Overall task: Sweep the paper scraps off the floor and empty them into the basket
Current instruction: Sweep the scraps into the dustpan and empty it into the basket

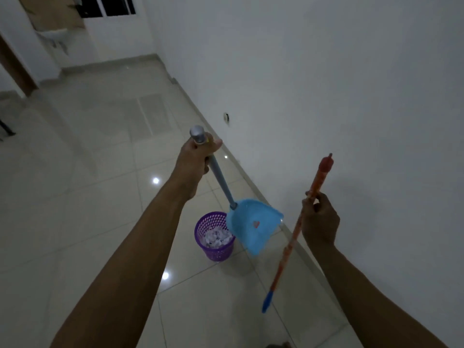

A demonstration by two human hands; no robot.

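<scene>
At 10 o'clock of the view, a white sink [54, 37] in the far corner; at 11 o'clock, a dark window [108, 6]. Across the whole left half, glossy pale floor [75, 197] tiles dotted with small bright light spots.

Just left of centre, left hand [194, 167] stretched out on a bare forearm, fingers wrapped tight round the top of the grey dustpan handle [220, 179], just under its silver cap. From that grip, handle slanting down toward 5 o'clock into the blue dustpan [253, 232].

At 6 o'clock from the left hand, purple perforated basket [218, 252] upright on the floor, close to the foot of the white wall [351, 71]. Inside it, a heap of white paper scraps [217, 238].

At the basket's 3 o'clock, dustpan raised off the floor and tipped, open face toward the camera, a small reddish mark on it, left edge overlapping the basket's rim; touching or apart, cannot tell. At 12 o'clock from the pan, a small socket [226, 118] low on the wall.

At the pan's 3 o'clock, orange broom stick [285, 251] slanting from 1 o'clock down to 7 o'clock, blue at its lower end. Right hand [320, 222], back toward the camera, pinching the stick's upper part between thumb and curled fingers, red tip well above the grip
</scene>
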